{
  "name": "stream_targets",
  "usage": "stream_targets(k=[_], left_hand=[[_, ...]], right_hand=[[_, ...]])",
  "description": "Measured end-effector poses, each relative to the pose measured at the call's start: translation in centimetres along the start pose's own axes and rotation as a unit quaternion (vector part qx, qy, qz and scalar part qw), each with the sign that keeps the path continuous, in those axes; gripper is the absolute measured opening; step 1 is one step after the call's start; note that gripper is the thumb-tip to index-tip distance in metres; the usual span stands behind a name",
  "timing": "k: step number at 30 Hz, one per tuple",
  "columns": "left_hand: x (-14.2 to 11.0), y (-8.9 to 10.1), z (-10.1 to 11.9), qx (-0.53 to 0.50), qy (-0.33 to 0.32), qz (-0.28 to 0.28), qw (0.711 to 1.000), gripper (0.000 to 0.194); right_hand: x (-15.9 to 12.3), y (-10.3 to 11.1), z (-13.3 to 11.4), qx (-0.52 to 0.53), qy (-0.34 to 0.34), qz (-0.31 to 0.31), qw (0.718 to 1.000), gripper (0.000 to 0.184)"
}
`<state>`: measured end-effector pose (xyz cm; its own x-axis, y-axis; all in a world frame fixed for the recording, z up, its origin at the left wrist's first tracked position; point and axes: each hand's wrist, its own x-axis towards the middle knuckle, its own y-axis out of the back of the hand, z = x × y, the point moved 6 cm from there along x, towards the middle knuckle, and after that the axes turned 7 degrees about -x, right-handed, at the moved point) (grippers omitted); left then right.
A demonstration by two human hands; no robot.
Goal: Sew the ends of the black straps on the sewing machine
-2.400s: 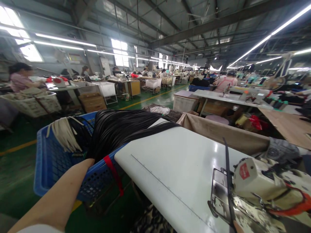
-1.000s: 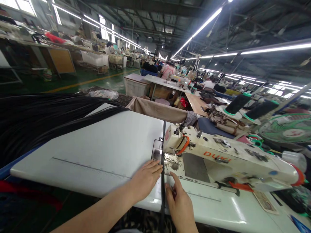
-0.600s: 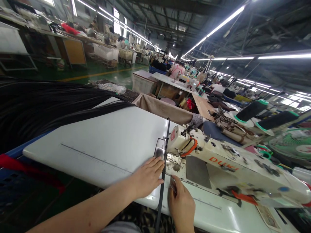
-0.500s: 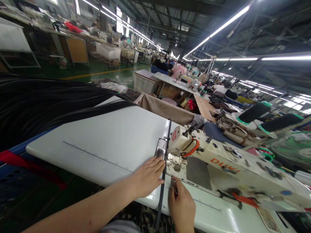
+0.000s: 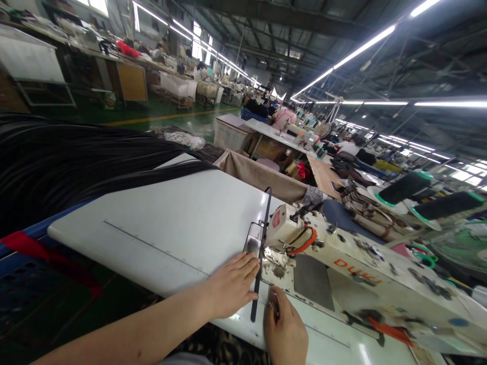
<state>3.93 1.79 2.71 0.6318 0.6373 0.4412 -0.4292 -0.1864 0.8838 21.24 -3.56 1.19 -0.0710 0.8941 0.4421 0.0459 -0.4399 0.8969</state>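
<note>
A narrow black strip (image 5: 255,299) lies across the sewing machine's bed, passing beside the needle area. Its near end rests on the white tabletop (image 5: 171,203), and its far end curves up behind the machine head. My left hand (image 5: 236,284) lies flat on the table just left of the strip, fingers stretched out and fingertips at its edge by a metal plate (image 5: 253,238). To the right of the strip, my right hand (image 5: 285,324) is curled on the table, with a small shiny bit showing between thumb and fingers. What it holds is mostly hidden.
The white sewing machine (image 5: 335,263) fills the right side. A pile of long black strips (image 5: 76,157) covers the table's far left, above a blue crate (image 5: 23,274). Behind the table is a beige cloth-lined bin (image 5: 258,175). Thread cones (image 5: 407,187) and a green fan (image 5: 460,238) stand at right.
The black strip has slid away from me through the machine; its near end, which hung over the table edge, now lies on the tabletop. Both hands stay about where they were.
</note>
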Motion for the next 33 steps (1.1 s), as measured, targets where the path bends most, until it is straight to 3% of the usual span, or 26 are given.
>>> stream_targets(k=[12, 21, 26, 33], left_hand=[[0.0, -0.3, 0.0, -0.005, 0.002, -0.018, 1.000, 0.072], [0.1, -0.8, 0.0, -0.001, -0.003, -0.022, 1.000, 0.072], [0.9, -1.6, -0.8, -0.019, 0.010, -0.034, 0.999, 0.068], [2.2, -1.1, -2.3, -0.035, -0.003, -0.003, 0.999, 0.055]], right_hand=[[0.2, 0.8, -0.7, 0.001, 0.024, 0.051, 0.998, 0.029], [0.6, 1.4, -1.1, 0.013, 0.012, 0.045, 0.999, 0.028], [0.5, 1.4, -1.1, 0.018, 0.009, 0.045, 0.999, 0.030], [0.5, 1.5, -1.2, 0.017, 0.012, 0.039, 0.999, 0.032]])
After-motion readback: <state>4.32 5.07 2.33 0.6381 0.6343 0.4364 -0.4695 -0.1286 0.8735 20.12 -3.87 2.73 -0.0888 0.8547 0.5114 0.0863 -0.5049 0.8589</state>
